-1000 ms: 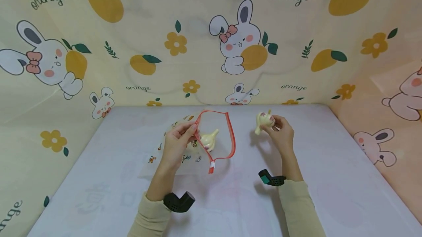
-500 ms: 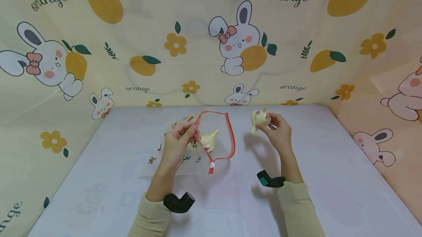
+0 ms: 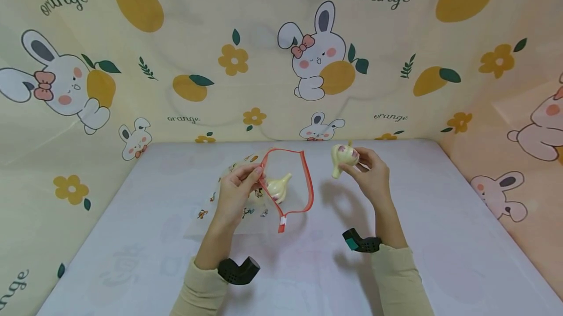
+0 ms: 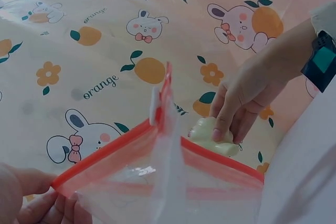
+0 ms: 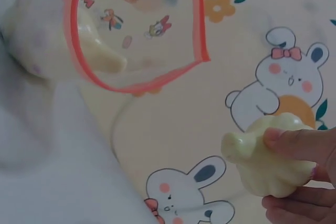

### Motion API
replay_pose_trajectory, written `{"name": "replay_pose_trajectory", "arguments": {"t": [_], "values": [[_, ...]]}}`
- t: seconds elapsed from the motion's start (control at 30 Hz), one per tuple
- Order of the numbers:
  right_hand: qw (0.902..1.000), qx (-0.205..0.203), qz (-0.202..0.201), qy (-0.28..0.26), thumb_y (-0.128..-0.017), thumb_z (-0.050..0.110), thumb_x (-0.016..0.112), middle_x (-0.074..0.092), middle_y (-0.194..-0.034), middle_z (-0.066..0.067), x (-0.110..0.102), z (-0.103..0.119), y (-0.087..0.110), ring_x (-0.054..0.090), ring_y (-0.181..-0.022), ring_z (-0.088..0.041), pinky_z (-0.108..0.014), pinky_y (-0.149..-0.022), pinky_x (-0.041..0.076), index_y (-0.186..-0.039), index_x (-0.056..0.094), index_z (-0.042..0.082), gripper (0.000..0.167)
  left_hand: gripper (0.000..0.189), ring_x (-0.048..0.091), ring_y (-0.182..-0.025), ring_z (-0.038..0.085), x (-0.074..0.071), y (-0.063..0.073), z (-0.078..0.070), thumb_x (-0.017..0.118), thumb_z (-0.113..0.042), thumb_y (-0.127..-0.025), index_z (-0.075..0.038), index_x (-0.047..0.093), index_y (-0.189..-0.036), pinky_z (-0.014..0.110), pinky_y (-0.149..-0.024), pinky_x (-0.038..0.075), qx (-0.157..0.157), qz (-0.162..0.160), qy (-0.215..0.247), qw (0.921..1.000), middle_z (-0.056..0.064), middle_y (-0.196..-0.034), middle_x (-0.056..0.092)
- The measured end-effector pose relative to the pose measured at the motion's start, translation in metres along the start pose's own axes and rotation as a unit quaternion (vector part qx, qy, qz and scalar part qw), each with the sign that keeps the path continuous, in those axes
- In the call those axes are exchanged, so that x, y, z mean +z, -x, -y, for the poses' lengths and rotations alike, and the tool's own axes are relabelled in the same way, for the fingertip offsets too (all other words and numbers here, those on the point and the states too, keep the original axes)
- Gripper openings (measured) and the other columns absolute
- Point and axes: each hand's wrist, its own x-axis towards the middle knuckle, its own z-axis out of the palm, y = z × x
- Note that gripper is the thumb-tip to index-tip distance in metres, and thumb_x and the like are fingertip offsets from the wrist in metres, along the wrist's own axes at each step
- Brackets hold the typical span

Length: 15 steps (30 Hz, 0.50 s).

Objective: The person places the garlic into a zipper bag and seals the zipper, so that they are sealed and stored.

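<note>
Right hand (image 3: 374, 174), garlic bulb (image 3: 345, 156) in grasp, slightly nearer the left hand (image 3: 236, 189) and its pinched bag (image 3: 254, 211).

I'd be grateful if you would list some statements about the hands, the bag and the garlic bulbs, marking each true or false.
1. The left hand pinches the edge of the red-rimmed bag. True.
2. The bag's mouth is closed. False: it gapes open.
3. The right hand holds a garlic bulb. True.
4. That bulb rests on the table. False: it is held up in the air.
5. A second bulb lies in the bag. True.
6. The two bulbs touch. False: they are apart.
</note>
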Motion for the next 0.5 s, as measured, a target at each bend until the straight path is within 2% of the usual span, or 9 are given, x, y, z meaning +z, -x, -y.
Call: {"name": "replay_pose_trajectory", "arguments": {"t": [0.2,0.5], "values": [[0.9999,-0.01,0.007,0.009,-0.079,0.007,0.078,0.061,-0.127,-0.021,0.0,0.006,0.0023,0.059,-0.118,-0.03,-0.033,-0.1,0.049,-0.125,0.056,-0.003,0.051,0.027,0.063,-0.076,0.003,-0.0011,0.0001,0.0,0.055,-0.009,-0.097,0.007,0.061,-0.118,0.016,-0.077,0.057,0.002,0.002,-0.004,1.0,-0.01,-0.081,0.064],[0.9994,-0.026,0.021,0.01,-0.08,0.008,0.078,0.061,-0.126,-0.021,0.0014,0.011,0.0065,0.059,-0.119,-0.03,-0.037,-0.101,0.05,-0.124,0.056,-0.003,0.051,0.026,0.062,-0.076,0.003,-0.0023,0.0005,-0.0008,0.055,-0.008,-0.097,0.007,0.061,-0.117,0.016,-0.077,0.058,0.006,0.008,0.003,0.9999,-0.009,-0.08,0.064]]}}
